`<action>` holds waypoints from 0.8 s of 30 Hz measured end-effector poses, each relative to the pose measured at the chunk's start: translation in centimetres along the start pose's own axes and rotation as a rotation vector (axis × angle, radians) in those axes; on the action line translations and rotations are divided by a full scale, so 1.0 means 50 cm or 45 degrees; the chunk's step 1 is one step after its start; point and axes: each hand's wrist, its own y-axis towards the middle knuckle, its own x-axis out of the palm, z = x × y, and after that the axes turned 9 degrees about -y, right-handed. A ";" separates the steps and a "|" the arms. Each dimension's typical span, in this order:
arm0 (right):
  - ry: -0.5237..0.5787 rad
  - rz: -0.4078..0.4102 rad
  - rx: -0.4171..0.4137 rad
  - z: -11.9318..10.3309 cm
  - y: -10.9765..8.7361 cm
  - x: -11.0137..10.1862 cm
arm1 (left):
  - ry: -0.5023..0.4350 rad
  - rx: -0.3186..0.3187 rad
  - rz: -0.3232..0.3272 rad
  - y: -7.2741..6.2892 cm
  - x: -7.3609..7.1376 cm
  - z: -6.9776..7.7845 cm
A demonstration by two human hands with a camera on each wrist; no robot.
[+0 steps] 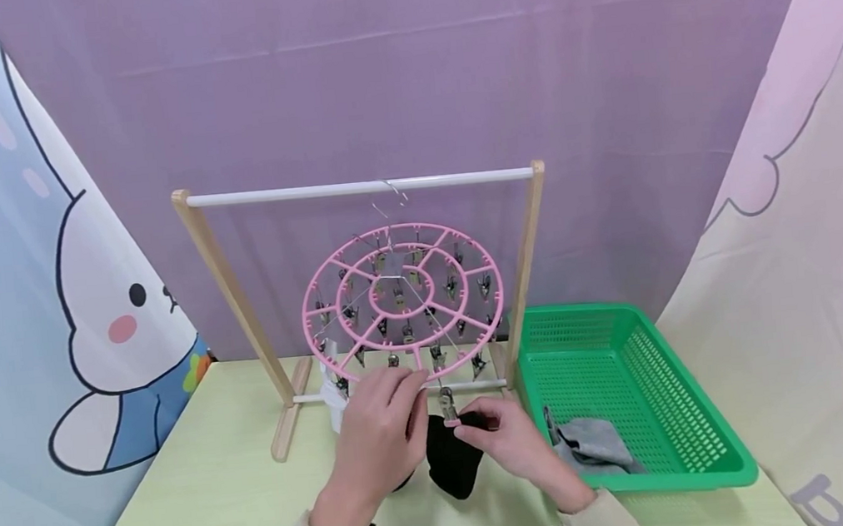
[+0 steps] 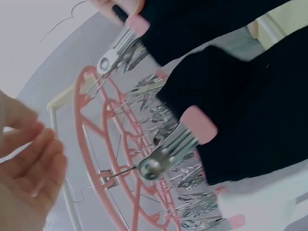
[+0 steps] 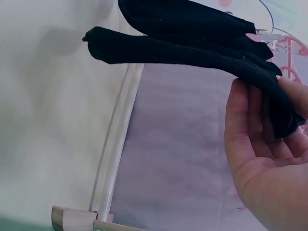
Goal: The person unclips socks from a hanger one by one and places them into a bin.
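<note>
Landmark: pink round clip hanger (image 1: 501,291), hooked over the white rod (image 1: 310,192) of a wooden-sided rack (image 1: 236,300).

Right hand (image 1: 508,435): just below the hanger's near edge, slightly right of its middle. Thumb and fingers pinch the top of a black sock (image 1: 456,465), whose body hangs down under the hanger. Beside the fingertips a metal clip (image 1: 447,403), dangling from the hanger's near rim, has its pink tip against the sock's edge; I cannot tell whether it bites the cloth.

Left hand (image 1: 383,421): at the hanger's near rim, left of that clip. Fingers loosely bent, close together, nothing seen in the grasp; contact with the rim cannot be judged from here.

Second black sock (image 2: 260,106): below the hanger's near side, left of the first, its edge caught in another pink-tipped clip (image 2: 178,139). From my side the left hand mostly covers it.

White fabric (image 1: 334,400): below the hanger's left side. Many more metal clips hang from its rings.

Right of the hanger: green perforated basket (image 1: 681,480), with crumpled grey fabric (image 1: 595,440) in its near left corner. Pale tabletop (image 1: 206,466) beneath the hanger; purple curtain (image 1: 405,72) behind it.
</note>
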 end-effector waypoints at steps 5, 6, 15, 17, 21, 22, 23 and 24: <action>-0.001 -0.004 0.001 0.000 0.001 -0.002 | -0.053 0.006 -0.046 -0.028 0.016 0.010; 0.000 -0.005 0.000 -0.001 0.002 -0.002 | -0.047 -0.016 -0.081 -0.035 0.018 0.012; -0.018 -0.062 -0.037 -0.004 0.006 0.001 | -0.176 -0.592 -0.396 -0.066 0.037 0.019; -0.015 -0.072 -0.048 -0.003 0.005 -0.001 | -0.379 -0.750 -0.400 -0.061 0.043 0.015; 0.007 -0.084 -0.083 0.000 0.004 -0.004 | -0.738 -0.980 -0.340 -0.051 0.056 0.001; 0.012 -0.088 -0.090 0.000 0.003 -0.005 | -0.783 -1.005 -0.326 -0.049 0.058 -0.002; 0.017 -0.090 -0.088 -0.001 0.002 -0.006 | -0.807 -1.022 -0.318 -0.048 0.059 -0.003; 0.010 -0.085 -0.080 -0.001 0.001 -0.007 | -0.815 -1.043 -0.313 -0.047 0.060 -0.005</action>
